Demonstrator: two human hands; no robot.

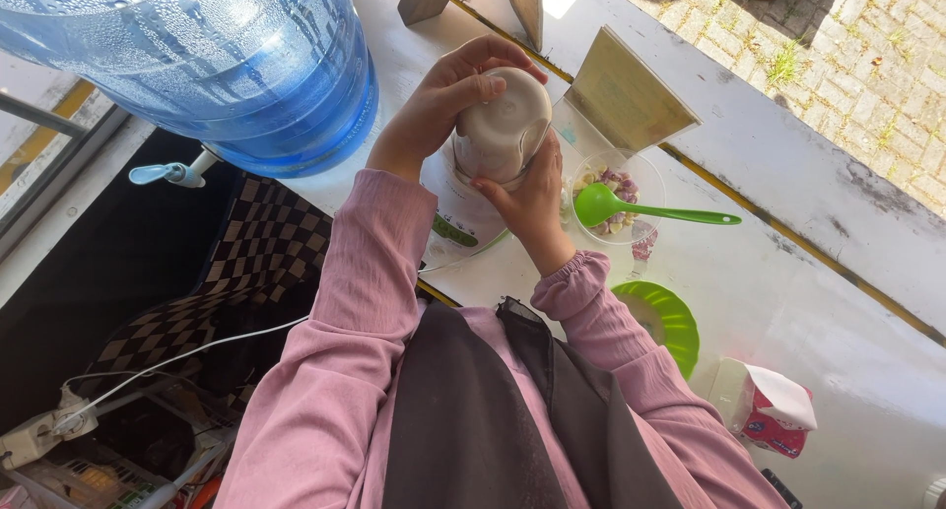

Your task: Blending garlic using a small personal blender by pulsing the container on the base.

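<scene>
Sunlit white counter (788, 302) beside a brick-paved yard, both hands gripping a blender jar.

The left hand (443, 100) curls over the top of the pale blender jar (503, 125), fingers wrapped around its rounded end, while the right hand (532, 203) clasps it from the side and below; the jar sits tilted above a white appliance base (455, 223) on the counter. Just right of the hands stands a clear bowl (619, 189) of chopped pieces with a green spoon (641, 210) lying across it. Nearer the body lies a green lid (670, 322), then a tissue packet (769, 410). A large blue water bottle (227, 66) stands to the left.
</scene>
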